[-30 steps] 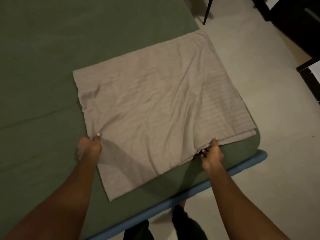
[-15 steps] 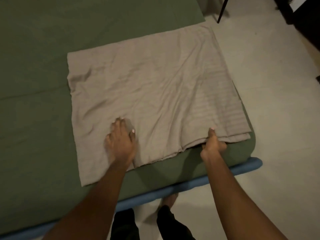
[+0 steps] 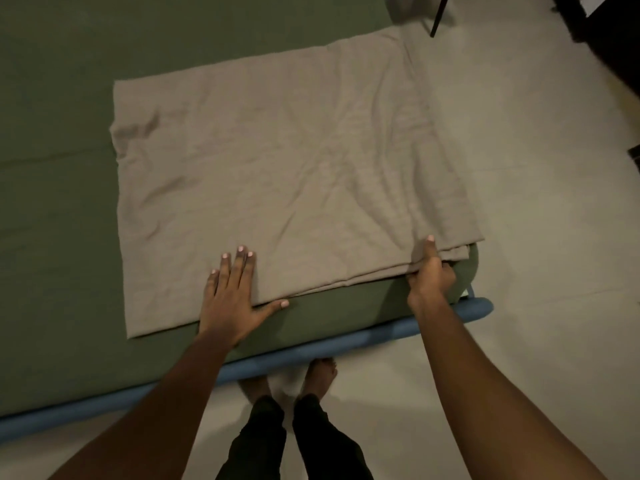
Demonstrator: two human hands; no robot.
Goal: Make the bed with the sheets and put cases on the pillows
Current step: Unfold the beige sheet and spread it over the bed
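The green bed [image 3: 52, 237] fills the space under both hands and far out past the left hand. The pale floor [image 3: 554, 237] lies off to the right of the right hand and below both arms. A tan cloth [image 3: 277, 168] lies flat on the bed, spread out in front of both hands, with soft wrinkles in it. Its far right corner hangs past the bed's edge. A blue rail [image 3: 346, 348] runs along the bed's edge, just behind both wrists.

The left hand [image 3: 230, 296] lies flat on the near edge of the cloth. Its fingers are straight and a bit apart, and its thumb points out to the side along the edge. The right hand [image 3: 431, 273] pinches the cloth near its close right corner. Its thumb sits on top and its fingers curl under the stacked layers.

Two bare feet [image 3: 320, 374] stand on the floor behind the hands, partly under the rail. A thin dark pole [image 3: 439, 15] stands far beyond the right hand.
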